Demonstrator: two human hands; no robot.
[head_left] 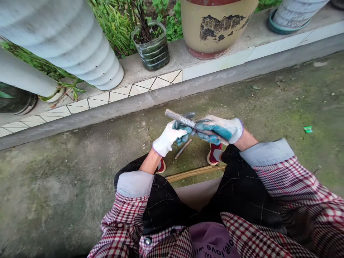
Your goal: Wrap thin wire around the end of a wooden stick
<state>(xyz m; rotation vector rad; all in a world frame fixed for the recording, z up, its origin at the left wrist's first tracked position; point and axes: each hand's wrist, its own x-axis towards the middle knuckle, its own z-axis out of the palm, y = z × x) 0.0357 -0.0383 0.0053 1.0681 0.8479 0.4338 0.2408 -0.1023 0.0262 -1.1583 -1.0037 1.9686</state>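
Observation:
Both my hands wear white gloves with blue-green palms and meet above my knees. My left hand [169, 138] curls its fingers round the near part of a short grey stick-like piece [179, 118] that points up and to the left. My right hand [220, 129] is closed on the same piece from the right side. What the piece is made of I cannot make out. A thin short stick [183, 148] lies on the ground between my red shoes [214, 154].
A long pale cane [196, 172] lies across in front of my knees. Ahead runs a raised tiled ledge [150, 84] bearing a large tan pot [215, 27], a cut plastic bottle planter [153, 44] and ribbed white pots [80, 46]. The ground is mossy concrete [282, 100].

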